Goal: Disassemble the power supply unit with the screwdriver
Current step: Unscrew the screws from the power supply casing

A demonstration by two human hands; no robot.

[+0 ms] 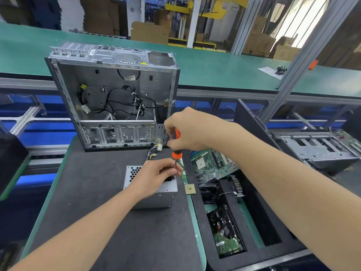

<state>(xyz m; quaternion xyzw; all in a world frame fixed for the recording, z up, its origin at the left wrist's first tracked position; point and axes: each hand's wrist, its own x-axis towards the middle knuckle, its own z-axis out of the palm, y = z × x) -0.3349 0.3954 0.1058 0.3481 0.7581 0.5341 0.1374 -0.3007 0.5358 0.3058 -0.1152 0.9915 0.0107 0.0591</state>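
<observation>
The grey metal power supply unit (156, 200) stands near the middle of the bench (117, 231), a dark mat with a green rim, with its perforated face upward. The left hand (154, 177) rests on that face, its fingers curled and pinching the thin shaft of the orange-and-black screwdriver (176, 154). The screwdriver stands nearly upright over the unit's far right corner. The right hand (187, 132) is wrapped round the handle from above. The tip is hidden behind the fingers; it seems to meet the unit there. A bundle of coloured wires (154, 151) lies between the unit and an open silver computer case (117, 98) at the bench's far edge. A small gold square chip (190, 189) lies at the right edge. Beyond it, a green circuit board (213, 165) sits in a black foam tray (230, 260).
</observation>
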